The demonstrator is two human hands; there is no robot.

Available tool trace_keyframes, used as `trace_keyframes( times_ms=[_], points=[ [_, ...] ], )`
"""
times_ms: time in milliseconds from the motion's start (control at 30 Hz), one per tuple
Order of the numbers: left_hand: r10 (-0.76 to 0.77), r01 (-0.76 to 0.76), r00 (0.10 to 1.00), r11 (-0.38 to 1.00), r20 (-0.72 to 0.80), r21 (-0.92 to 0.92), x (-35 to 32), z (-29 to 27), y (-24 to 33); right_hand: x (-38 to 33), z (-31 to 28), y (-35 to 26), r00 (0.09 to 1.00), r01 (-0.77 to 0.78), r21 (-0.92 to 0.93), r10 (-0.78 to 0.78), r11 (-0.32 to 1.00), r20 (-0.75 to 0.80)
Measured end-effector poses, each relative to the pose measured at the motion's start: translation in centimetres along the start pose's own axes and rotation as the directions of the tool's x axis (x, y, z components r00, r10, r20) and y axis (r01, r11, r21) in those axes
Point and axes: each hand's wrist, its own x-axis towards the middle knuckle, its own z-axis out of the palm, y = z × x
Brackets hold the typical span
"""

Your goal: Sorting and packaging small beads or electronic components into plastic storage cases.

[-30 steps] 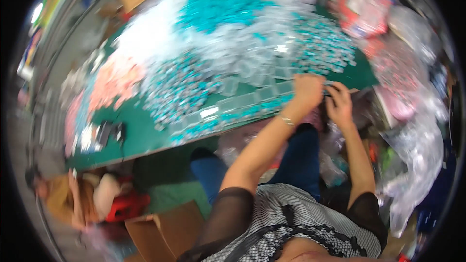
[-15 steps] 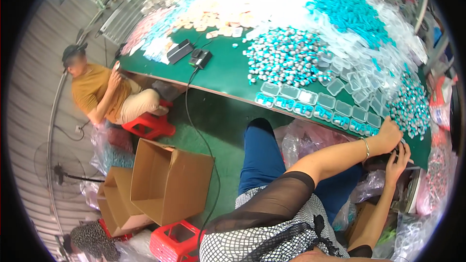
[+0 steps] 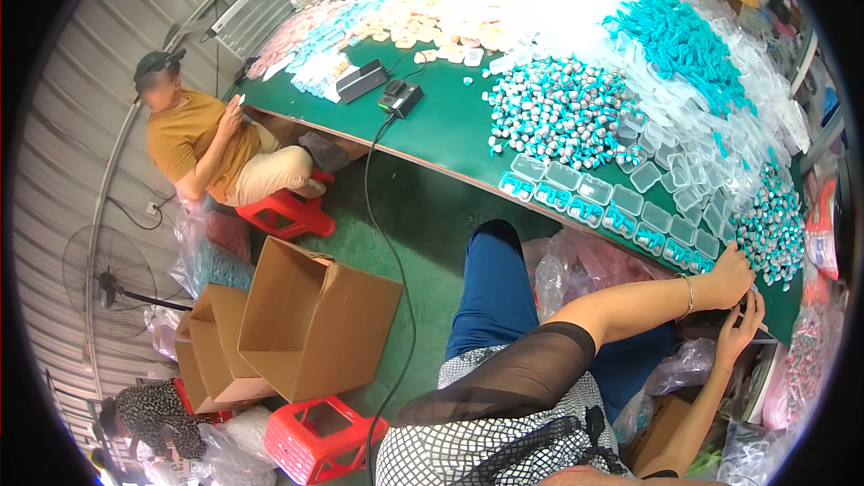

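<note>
My left hand (image 3: 727,279), with a bangle on its wrist, is closed at the table's near right edge, its fingers bent down and mostly hidden. Just below it, my right hand (image 3: 742,328) has its fingers curled up against a small dark thing (image 3: 743,302), too covered to name. Beside my left hand runs a row of small clear plastic boxes (image 3: 619,220), lids flipped back, with teal pieces inside. Past my hands lies a heap of small silver-and-teal pieces (image 3: 772,227); a bigger heap of such pieces (image 3: 551,117) lies behind the boxes.
The green table (image 3: 432,144) also bears teal strips (image 3: 670,45), clear plastic boxes and a black device (image 3: 400,99) with a cable. A seated person (image 3: 202,139) is at the far left. Cardboard boxes (image 3: 346,333) and a red stool (image 3: 319,441) stand on the floor.
The whole view has shifted slightly, so the table sits a little farther right and lower. Both hands stay together at the table's edge, with small finger movement at most.
</note>
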Motion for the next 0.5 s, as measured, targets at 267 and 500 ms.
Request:
trace_keyframes(
  times_ms=[267,500],
  points=[
    [-0.017,0.018,1.000,0.998,0.018,-0.057,-0.4,-1.9,0.3,-0.1,-0.2,0.7,0.998,0.064,-0.021,-0.064,0.998,-0.006],
    [0.077,-0.080,0.996,0.995,0.047,0.061,-0.8,-2.3,-0.4,1.6,-1.1,-1.9,1.000,-0.023,0.081,0.022,0.996,0.015]
  ],
)
